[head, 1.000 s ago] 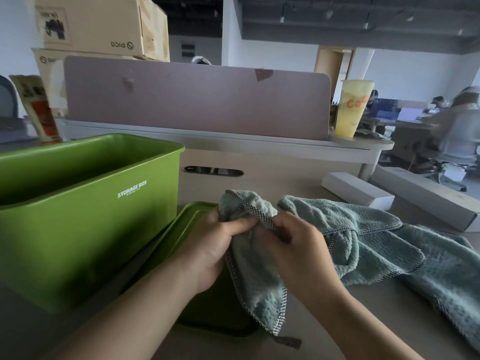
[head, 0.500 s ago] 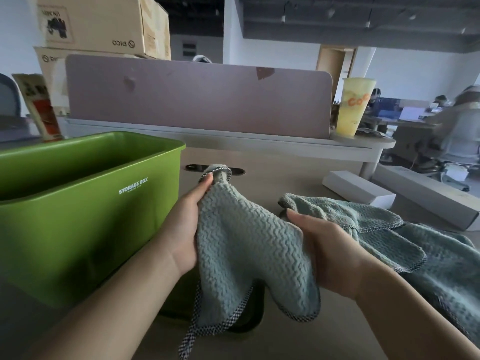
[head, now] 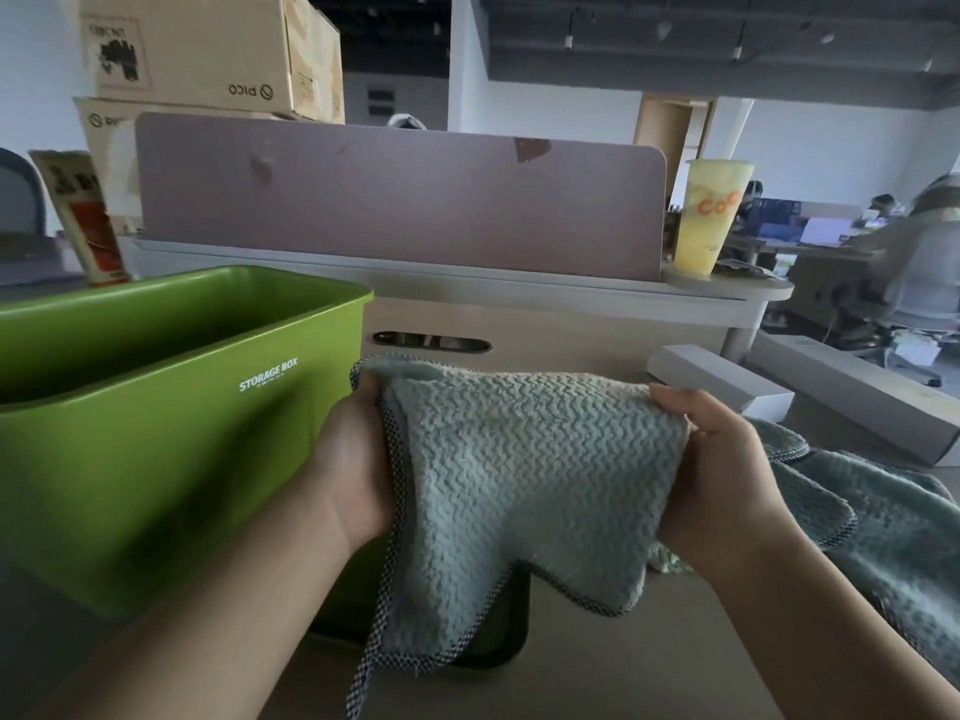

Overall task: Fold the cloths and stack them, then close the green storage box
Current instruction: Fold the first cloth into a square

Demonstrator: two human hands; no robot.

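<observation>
The left hand (head: 358, 459) and right hand (head: 722, 470) each grip a top corner of a blue cloth (head: 519, 475), their fingertips hidden behind it. It hangs over the mostly covered green lid (head: 496, 639), right of the open green storage box (head: 156, 418), which the left edge cuts off.

We are working in an open-plan office. We are facing a mauve divider panel (head: 400, 200) standing along the back of our pale surface (head: 597, 324), which is showing a cable slot (head: 431, 341). Cardboard boxes (head: 208, 49) are sitting stacked behind the panel. Across the room, a swivel chair (head: 930, 272) is standing at another desk carrying screens (head: 826, 232), and track lights (head: 736, 49) are hanging from the bare ceiling.
</observation>
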